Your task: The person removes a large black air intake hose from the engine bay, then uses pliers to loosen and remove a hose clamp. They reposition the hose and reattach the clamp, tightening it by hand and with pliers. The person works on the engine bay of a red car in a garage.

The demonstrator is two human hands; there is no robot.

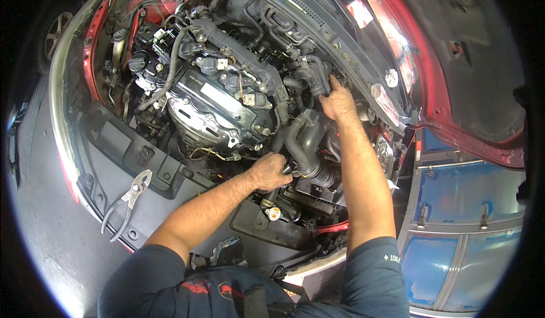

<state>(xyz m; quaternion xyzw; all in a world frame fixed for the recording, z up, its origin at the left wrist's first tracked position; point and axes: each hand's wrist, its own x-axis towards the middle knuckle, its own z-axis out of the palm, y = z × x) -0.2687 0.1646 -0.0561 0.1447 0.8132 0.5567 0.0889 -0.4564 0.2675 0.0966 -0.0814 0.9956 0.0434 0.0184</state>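
In the open engine bay, the engine (218,99) has a black cover with a pale label strip. My left hand (271,172) is closed round a black hose (271,195) in front of the engine's right end; its fingertips are partly hidden. A white-topped radiator cap (273,213) sits just below that hand. Farther back on the right, my right hand (339,105) grips a black hose (319,71), with the index finger reaching along it and the thumb bent in. Between the hands runs a thick black air intake duct (295,145) with a ribbed section (321,176).
Slip-joint pliers (129,201) lie on the black front panel (113,139) at the left. Loose wires with a connector (231,156) hang ahead of the engine. The raised red hood (437,91) stands at the right, beyond it a blue-panelled door (465,193).
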